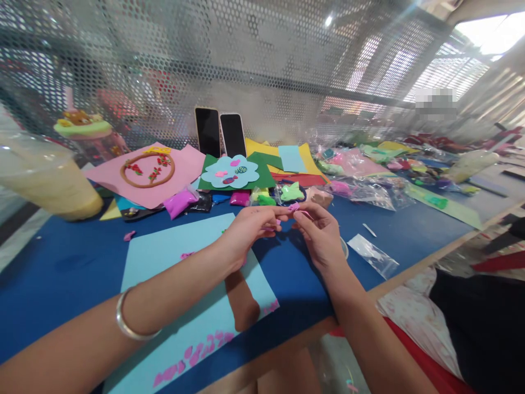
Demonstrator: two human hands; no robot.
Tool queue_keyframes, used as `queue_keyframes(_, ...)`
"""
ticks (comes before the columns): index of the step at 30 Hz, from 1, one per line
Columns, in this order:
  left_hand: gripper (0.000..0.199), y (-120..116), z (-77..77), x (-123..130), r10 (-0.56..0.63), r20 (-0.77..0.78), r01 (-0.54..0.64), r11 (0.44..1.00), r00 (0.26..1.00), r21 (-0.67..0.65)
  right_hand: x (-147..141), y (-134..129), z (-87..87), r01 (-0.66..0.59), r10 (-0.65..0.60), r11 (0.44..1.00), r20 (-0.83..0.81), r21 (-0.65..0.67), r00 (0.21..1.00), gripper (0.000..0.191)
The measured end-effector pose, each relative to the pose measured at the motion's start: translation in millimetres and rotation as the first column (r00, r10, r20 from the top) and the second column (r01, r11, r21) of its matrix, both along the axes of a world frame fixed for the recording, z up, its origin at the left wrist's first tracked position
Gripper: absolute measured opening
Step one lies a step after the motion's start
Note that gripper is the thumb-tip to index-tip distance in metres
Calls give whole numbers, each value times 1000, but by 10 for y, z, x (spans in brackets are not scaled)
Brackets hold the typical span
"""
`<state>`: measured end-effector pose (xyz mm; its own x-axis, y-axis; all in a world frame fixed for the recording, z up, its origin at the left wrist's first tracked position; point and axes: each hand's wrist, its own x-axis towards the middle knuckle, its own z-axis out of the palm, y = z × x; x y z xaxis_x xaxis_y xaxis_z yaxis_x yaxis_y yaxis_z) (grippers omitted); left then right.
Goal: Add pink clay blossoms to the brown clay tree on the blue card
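My left hand (252,230), with a silver bangle on its wrist, and my right hand (322,235) meet above the blue table. A small bit of purple-pink modelling clay (293,207) is pinched between their fingertips. More pink shows between the left fingers. Below my left forearm lies a light blue sheet (164,284), partly covered by the arm. It bears a brown clay trunk shape (243,303) and a row of pink clay pieces (197,350) along its near edge. A loose pink clay lump (129,236) rests beside the sheet's far left corner.
Two phones (208,131) lean on the perforated metal screen (262,71). A cloud-shaped card (229,174), a pink sheet with a brown ring (147,169), and clay packets (180,201) line the back. A drink cup (45,175) stands left; a clear bag (373,256) lies right.
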<state>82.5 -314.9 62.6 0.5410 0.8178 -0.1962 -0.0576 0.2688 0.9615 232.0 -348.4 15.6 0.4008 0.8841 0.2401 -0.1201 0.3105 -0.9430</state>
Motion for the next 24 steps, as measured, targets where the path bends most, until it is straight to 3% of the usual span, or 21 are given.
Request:
queue_keyframes(13, 33, -13, 31, 7, 35, -3, -35, 996, 999, 81, 46, 11, -58, -17, 16, 1000, 53, 18, 998, 17)
queue_keyframes(24, 32, -24, 49, 8, 16, 26, -16, 999, 1000, 33, 64, 13, -58, -38, 37, 999, 92, 4, 995, 22)
